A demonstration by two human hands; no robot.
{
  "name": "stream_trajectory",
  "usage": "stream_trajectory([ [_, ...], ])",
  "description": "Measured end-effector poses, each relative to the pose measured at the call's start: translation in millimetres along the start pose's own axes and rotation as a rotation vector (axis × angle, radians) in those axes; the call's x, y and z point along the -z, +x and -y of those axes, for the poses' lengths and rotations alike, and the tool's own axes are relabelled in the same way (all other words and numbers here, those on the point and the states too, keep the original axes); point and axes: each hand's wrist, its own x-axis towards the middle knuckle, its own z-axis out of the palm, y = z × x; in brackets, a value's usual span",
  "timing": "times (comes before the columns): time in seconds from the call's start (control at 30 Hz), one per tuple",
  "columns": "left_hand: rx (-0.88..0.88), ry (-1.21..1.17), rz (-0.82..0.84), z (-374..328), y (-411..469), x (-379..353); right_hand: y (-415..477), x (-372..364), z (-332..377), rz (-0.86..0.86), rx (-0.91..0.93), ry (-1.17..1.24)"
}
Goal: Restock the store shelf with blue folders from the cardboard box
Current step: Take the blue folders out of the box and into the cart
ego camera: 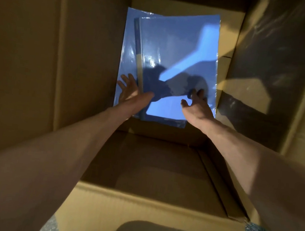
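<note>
The left hand (131,93) lies at the left edge of the top folder. Its fingers are spread flat just beside the spine and its thumb reaches across the cover; whether any finger has slipped under the edge cannot be told. The right hand (196,109) reaches to the lower right part of the same cover, fingers loosely fanned with the tips touching the plastic and the thumb held apart. Neither hand grips anything.

Under both hands is the glossy blue plastic folder (175,47), lying askew. A pale strip (139,71) runs along its spine. It lies on a second flat blue sheet in clear wrap (128,35), which shows at the left and top. Both lie at the far end of the floor of the deep brown cardboard box (88,50), well below its rim.

The step in hand looks like the pick-up, with nothing lifted out yet. The next move calls for working fingertips under the slick edges, pinching from both sides, and raising the folder level between the tall walls.
</note>
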Motion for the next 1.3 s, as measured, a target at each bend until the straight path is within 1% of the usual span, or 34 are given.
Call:
stream_trajectory([
  [0.07,-0.066,-0.064,0.034,-0.7,-5.9,-1.9,-0.6,-8.2,-2.1,0.013,-0.011,0.020],
  [0.17,-0.152,-0.251,0.112,-7.0,-13.1,-7.5,-6.9,-11.7,-2.8,0.034,-0.051,0.062],
  [0.2,-0.176,-0.275,0.118,-8.0,-13.8,-8.8,-10.3,-11.5,-3.7,0.069,-0.077,0.071],
  [0.23,-0.203,-0.287,0.084,-6.9,-14.2,-6.8,-13.6,-9.8,-4.4,0.105,-0.096,0.080],
  [0.27,-0.220,-0.266,0.023,-3.6,-15.0,-3.6,-18.0,-8.8,-6.6,0.133,-0.114,0.085],
  [0.3,-0.235,-0.193,-0.064,2.2,-13.4,0.6,-20.9,-7.2,-8.3,0.139,-0.126,0.086],
  [0.33,-0.243,-0.072,-0.135,10.5,-10.5,4.1,-23.6,-6.4,-9.4,0.121,-0.131,0.089],
  [0.37,-0.231,0.033,-0.161,17.4,-8.4,7.7,-23.9,-6.2,-9.3,0.081,-0.125,0.091],
  [0.4,-0.205,0.091,-0.142,22.9,-7.0,10.3,-23.9,-6.0,-7.9,0.029,-0.106,0.089],
  [0.43,-0.177,0.094,-0.095,25.7,-3.8,10.8,-22.5,-6.1,-5.1,-0.030,-0.073,0.087],
  [0.5,-0.141,0.006,-0.016,20.3,-1.4,10.8,-19.1,-6.2,3.1,-0.141,0.014,0.058],
  [0.57,-0.099,-0.091,0.013,9.6,0.9,7.5,-11.9,-6.1,9.1,-0.214,0.072,0.030],
  [0.6,-0.088,-0.103,0.022,3.3,0.8,8.0,-7.4,-5.1,11.0,-0.234,0.079,0.035],
  [0.7,-0.125,-0.067,0.074,-6.1,-2.1,7.0,1.7,-3.0,12.4,-0.230,0.059,0.079],
  [0.8,-0.172,-0.061,0.201,-11.9,-3.2,1.4,-0.1,-1.6,12.2,-0.204,0.033,0.089],
  [0.83,-0.193,-0.076,0.220,-13.6,-5.4,-1.1,-2.0,-1.0,12.7,-0.189,0.027,0.073],
  [0.87,-0.211,-0.113,0.191,-14.1,-7.5,-4.4,-4.0,-0.5,13.2,-0.172,0.016,0.059],
  [0.9,-0.222,-0.161,0.113,-14.1,-11.8,-4.0,-5.9,1.3,14.1,-0.166,0.009,0.052],
  [0.97,-0.218,-0.188,-0.106,-7.2,-16.5,-1.8,-9.3,5.4,15.9,-0.181,0.006,0.066],
  [1.0,-0.218,-0.183,-0.186,-2.8,-15.8,1.3,-11.0,8.2,18.0,-0.191,0.005,0.079],
  [1.03,-0.197,-0.206,-0.223,0.3,-14.0,5.9,-12.4,10.5,20.9,-0.197,0.005,0.094],
  [1.07,-0.153,-0.259,-0.219,4.0,-8.3,7.5,-12.7,12.3,22.5,-0.198,0.005,0.108],
  [1.17,-0.041,-0.342,-0.104,-0.8,-3.7,17.8,-9.8,15.6,27.7,-0.190,0.025,0.150],
  [1.23,0.000,-0.376,-0.124,-4.6,-3.6,21.9,-7.8,17.1,31.0,-0.168,0.016,0.171],
  [1.3,0.022,-0.440,-0.185,-4.9,-1.6,22.4,-7.7,16.9,34.1,-0.136,-0.004,0.182],
])
